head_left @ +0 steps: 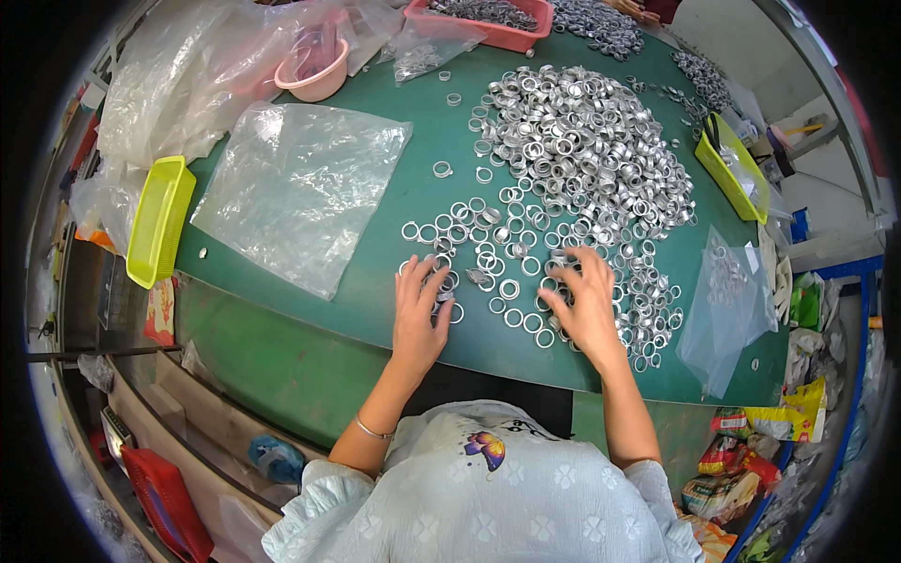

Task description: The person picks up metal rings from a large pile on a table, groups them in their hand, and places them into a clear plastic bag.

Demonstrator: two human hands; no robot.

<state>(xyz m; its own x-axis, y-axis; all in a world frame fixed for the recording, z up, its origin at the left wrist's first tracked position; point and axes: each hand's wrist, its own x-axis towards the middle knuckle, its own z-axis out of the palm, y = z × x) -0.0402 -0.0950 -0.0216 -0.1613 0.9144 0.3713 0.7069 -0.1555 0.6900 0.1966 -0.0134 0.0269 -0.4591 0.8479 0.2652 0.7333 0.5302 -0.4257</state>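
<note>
A big heap of small silver metal rings (582,141) covers the middle and right of the green table (375,291). Loose rings lie spread flat near the front edge. My left hand (419,310) rests palm down on a few of these rings, fingers bent over them. My right hand (587,300) lies on the rings at the heap's near edge, fingers spread and curled among them. Whether either hand actually grips a ring is hidden under the fingers.
A clear plastic bag (300,188) lies flat to the left, another bag with rings (727,300) at right. Yellow trays (158,220) (732,169) sit at both sides. At the back stand a pink bowl (314,75) and a red tray of rings (497,28).
</note>
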